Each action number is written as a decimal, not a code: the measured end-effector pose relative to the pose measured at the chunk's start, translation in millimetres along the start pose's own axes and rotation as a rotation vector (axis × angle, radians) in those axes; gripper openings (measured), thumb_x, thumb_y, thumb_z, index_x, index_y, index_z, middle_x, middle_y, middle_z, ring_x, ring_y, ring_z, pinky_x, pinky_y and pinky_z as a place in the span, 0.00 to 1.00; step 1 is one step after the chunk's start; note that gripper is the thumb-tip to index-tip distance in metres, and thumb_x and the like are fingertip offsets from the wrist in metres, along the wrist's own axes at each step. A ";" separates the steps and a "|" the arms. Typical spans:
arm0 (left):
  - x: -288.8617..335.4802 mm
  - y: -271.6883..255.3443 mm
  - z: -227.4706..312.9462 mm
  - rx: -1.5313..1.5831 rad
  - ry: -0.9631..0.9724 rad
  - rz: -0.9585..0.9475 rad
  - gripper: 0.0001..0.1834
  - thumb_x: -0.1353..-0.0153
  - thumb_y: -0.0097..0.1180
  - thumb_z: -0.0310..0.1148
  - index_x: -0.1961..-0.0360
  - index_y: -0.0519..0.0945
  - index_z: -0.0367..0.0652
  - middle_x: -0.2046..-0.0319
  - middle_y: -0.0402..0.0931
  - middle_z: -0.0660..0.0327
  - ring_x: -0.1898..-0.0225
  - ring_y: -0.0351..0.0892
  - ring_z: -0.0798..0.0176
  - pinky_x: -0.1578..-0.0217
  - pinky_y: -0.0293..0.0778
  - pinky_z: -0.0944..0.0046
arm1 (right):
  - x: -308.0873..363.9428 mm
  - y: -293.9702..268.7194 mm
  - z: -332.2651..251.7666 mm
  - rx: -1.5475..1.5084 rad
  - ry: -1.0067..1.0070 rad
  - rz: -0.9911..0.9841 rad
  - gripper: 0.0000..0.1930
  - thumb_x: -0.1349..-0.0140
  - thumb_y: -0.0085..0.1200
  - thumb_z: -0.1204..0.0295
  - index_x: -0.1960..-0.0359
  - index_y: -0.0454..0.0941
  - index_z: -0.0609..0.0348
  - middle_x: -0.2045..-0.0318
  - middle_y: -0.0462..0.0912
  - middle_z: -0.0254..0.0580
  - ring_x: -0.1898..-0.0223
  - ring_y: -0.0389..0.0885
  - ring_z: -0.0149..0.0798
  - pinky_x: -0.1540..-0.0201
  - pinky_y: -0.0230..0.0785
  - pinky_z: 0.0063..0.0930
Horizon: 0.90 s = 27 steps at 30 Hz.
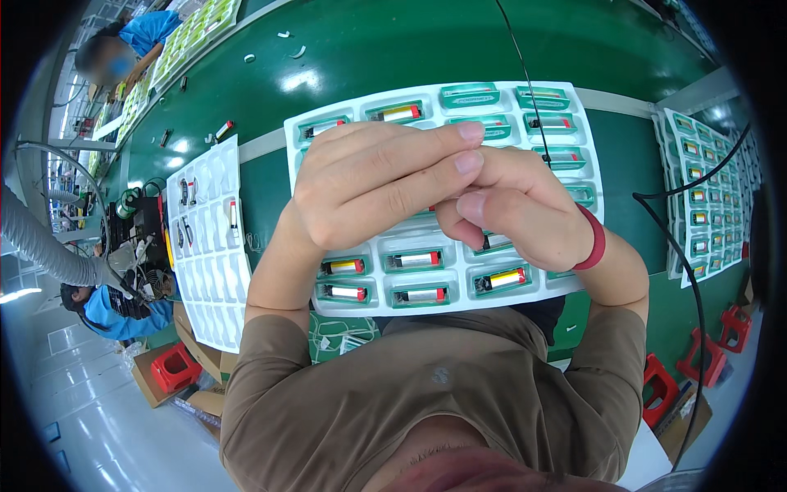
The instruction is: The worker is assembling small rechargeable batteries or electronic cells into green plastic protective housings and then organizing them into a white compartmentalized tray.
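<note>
My left hand (369, 184) and my right hand (525, 209) meet above a white plastic tray (369, 308). Their fingers are bent and pressed together at the tips; whatever lies between them is hidden. A red band (592, 238) circles my right wrist. Below my hands, the tray's pockets hold green clear-fronted packs (469, 95), several with a small cylinder, such as the yellow-and-red one (502, 280) at the near right and the white-and-red one (420, 296) beside it. My hands and forearms cover the tray's middle pockets.
At left lies another white tray (211, 287) with a few small parts. Stacked filled trays (697, 197) stand at right. A thin black cable (520, 57) hangs over my tray; a thicker black cable (689, 271) loops at right. Co-workers in blue (152, 31) sit at left. Red stools (176, 367) stand below.
</note>
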<state>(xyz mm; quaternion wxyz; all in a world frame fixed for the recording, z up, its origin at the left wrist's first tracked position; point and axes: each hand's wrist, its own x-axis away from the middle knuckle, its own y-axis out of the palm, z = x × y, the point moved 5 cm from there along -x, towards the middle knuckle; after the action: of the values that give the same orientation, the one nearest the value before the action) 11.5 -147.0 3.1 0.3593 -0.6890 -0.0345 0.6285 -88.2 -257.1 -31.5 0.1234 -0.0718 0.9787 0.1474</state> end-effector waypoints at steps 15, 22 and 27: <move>-4.9 1.2 5.6 0.070 0.013 0.006 0.22 0.56 0.68 0.28 0.55 0.88 0.39 0.53 0.85 0.53 0.65 0.87 0.61 0.69 0.82 0.67 | 1.8 -5.5 -1.3 0.181 -0.017 -0.029 0.10 0.33 0.39 0.78 0.65 0.75 0.67 0.79 0.75 0.35 0.76 0.68 0.28 0.71 0.63 0.26; -2.7 -1.3 3.1 0.098 -0.051 -0.065 0.16 0.47 0.69 0.24 0.56 0.84 0.35 0.55 0.84 0.42 0.66 0.87 0.53 0.69 0.82 0.63 | 1.8 0.5 -1.1 0.025 -0.001 -0.005 0.10 0.32 0.39 0.78 0.63 0.75 0.68 0.78 0.75 0.35 0.75 0.68 0.28 0.70 0.64 0.25; -1.3 2.3 -1.0 0.066 0.033 0.017 0.20 0.55 0.68 0.28 0.56 0.88 0.38 0.53 0.85 0.52 0.65 0.87 0.60 0.68 0.83 0.67 | -1.4 -4.2 -3.5 0.068 -0.028 -0.043 0.10 0.32 0.39 0.79 0.60 0.75 0.67 0.77 0.75 0.36 0.75 0.68 0.28 0.69 0.64 0.26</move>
<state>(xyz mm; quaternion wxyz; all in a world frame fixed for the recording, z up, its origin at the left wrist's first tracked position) 11.2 -149.8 2.8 0.3773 -0.6871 -0.0020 0.6209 -86.9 -262.0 -29.1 0.1428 -0.0864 0.9795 0.1126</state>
